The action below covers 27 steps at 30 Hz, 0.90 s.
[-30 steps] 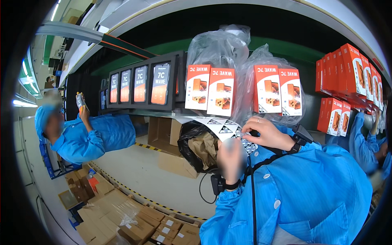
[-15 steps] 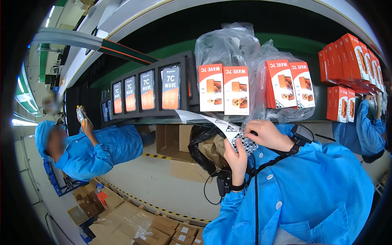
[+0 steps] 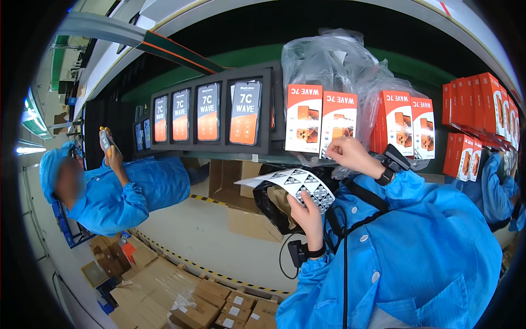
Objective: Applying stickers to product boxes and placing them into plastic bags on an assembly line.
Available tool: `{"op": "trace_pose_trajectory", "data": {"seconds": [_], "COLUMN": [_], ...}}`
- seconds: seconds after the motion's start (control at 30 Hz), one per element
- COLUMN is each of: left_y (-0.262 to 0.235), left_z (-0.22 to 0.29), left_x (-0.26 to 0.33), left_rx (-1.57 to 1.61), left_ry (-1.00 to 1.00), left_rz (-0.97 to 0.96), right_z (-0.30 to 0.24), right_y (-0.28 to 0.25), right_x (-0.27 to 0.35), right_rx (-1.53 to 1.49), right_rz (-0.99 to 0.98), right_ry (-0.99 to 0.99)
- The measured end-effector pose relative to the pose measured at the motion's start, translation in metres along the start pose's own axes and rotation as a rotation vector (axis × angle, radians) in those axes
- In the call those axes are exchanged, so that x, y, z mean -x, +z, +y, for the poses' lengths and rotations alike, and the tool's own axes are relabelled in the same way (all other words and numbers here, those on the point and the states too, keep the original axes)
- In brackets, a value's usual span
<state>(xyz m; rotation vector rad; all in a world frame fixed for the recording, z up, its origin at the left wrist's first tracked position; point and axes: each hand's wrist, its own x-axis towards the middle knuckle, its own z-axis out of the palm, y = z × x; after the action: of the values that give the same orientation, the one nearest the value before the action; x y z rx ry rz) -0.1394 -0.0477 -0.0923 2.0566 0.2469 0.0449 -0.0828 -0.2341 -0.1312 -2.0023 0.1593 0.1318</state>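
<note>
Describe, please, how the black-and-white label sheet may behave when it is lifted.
The label sheet is probably floppy, since its free end curves away from the left hand. It looks thin, so it is likely light.

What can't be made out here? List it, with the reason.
Right hand: head view; too small to tell whether its fingers hold a sticker.
Left hand: head view; some fingers hidden by the sticker sheet.
Black bag: head view; partly hidden behind the sheet.
Co-worker on the right: head view; cut off by the dark picture rim.

Factory: phone tray, blue smocks
</note>
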Motion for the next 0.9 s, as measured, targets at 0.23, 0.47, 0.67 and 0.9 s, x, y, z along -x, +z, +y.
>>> {"op": "trace_pose_trajectory", "data": {"seconds": [0.23, 0.47, 0.67, 0.9], "left_y": [0.006, 0.005, 0.008, 0.012], "left_z": [-0.003, 0.001, 0.004, 0.020], "left_x": [-0.003, -0.002, 0.006, 0.023], "left_rx": [0.045, 0.037, 0.053, 0.323], "left_ry": [-0.021, -0.027, -0.024, -0.091], "left_rz": [-0.024, -0.043, -0.005, 0.033], "right_z": [-0.005, -0.008, -0.002, -0.021], "right_y": [0.003, 0.002, 0.005, -0.017], "right_x": [-0.004, -0.003, -0.003, 0.023], "right_rx": [0.109, 0.110, 0.322, -0.514], "right_rz": [0.027, 0.009, 0.192, -0.509], "right_ry": [0.020, 0.069, -0.192, 0.184]}}
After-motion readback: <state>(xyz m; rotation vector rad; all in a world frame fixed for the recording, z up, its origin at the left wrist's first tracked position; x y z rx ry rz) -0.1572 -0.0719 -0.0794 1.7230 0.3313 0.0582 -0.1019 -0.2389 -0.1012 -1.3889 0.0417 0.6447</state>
